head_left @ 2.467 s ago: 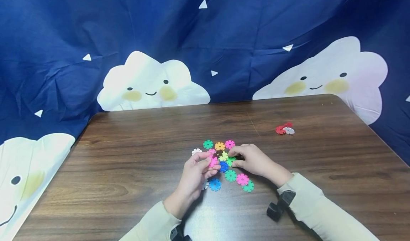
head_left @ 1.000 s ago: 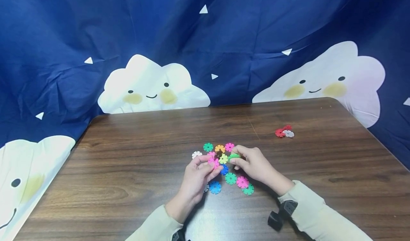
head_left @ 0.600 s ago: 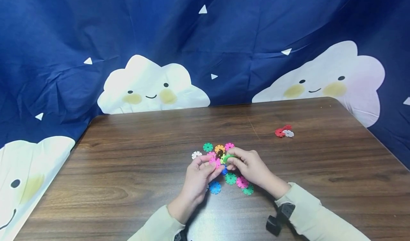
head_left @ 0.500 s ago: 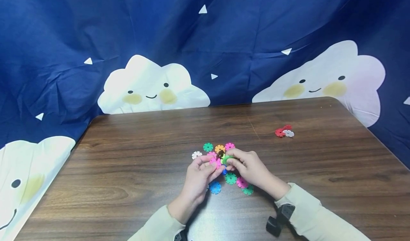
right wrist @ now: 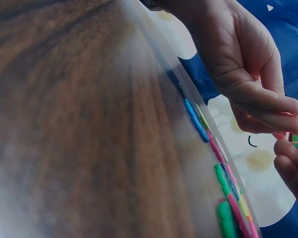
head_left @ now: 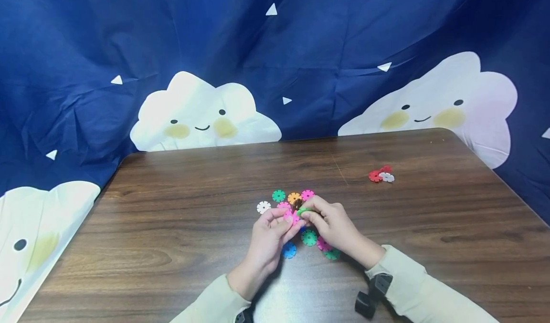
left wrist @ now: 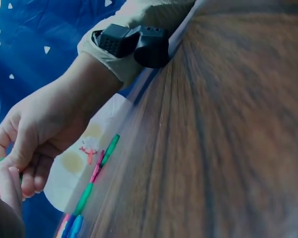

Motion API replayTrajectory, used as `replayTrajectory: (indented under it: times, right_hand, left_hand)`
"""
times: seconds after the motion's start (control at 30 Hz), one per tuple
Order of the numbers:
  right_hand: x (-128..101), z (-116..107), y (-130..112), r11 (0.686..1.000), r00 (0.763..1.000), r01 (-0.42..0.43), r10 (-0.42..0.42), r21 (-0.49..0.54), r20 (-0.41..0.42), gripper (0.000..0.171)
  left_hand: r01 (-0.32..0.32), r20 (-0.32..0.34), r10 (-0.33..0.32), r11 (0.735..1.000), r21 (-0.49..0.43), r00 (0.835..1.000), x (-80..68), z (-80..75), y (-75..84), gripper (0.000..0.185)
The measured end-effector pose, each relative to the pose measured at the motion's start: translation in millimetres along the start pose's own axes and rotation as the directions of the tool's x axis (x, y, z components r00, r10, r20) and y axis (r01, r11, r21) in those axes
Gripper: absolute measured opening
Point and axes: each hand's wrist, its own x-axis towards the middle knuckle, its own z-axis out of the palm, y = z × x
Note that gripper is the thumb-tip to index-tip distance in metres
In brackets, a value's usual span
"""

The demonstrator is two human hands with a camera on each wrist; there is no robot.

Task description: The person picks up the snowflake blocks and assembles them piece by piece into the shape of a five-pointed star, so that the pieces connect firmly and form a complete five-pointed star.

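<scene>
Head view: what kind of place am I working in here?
Likely a staged tabletop play or recording corner: a wooden table, a navy backdrop cloth with smiling clouds hung behind it, and coloured snowflake discs lying by both hands.

Even, soft indoor light in the head view; both wrist views blurred, with pale glare on the table (head_left: 172,208).

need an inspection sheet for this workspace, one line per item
surface: dark wood-grain table, pieces lying flat on it
job's things: pink disc pinched in left hand; green disc pinched in right hand, the two held together
clutter: loose discs around the hands; red and white cluster far right
grippers: both hands raised just above the pile
cables: nothing seen
surroundings: blue cloud-print cloth behind the table
</scene>
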Motion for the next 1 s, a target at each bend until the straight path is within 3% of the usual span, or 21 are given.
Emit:
replayTrajectory:
  times: [0.23, 0.57, 0.8, 1.0]
  right_hand:
    - [-2, 2, 0, 0.997, 0.998, -0.047, 0.05, 0.063, -0.036, 0.004]
    - [-4, 6, 4, 0.986, 0.998, -0.035, 0.043, 0.162, -0.048, 0.012]
    - [-3, 3, 4, 0.979, 1.0, -0.006, 0.008, 0.205, -0.007, 0.017]
    - [-1, 2, 3, 0.985, 1.0, -0.024, 0.023, 0.168, 0.005, 0.014]
  left_hand:
    - [-0.022, -0.036, 0.021, 1.0, -0.022, 0.999, -2.5, 2.9, -0.2, 0.014]
    - [-0.055, -0.112, 0.053, 0.998, -0.011, 0.992, -8.9, 9.5, -2.8, 0.017]
    - [-0.065, -0.111, 0.071, 0.996, 0.053, 0.991, -10.5, 10.3, -1.2, 0.017]
    - [-0.054, -0.103, 0.057, 0.998, 0.037, 0.993, -7.3, 7.8, -3.0, 0.018]
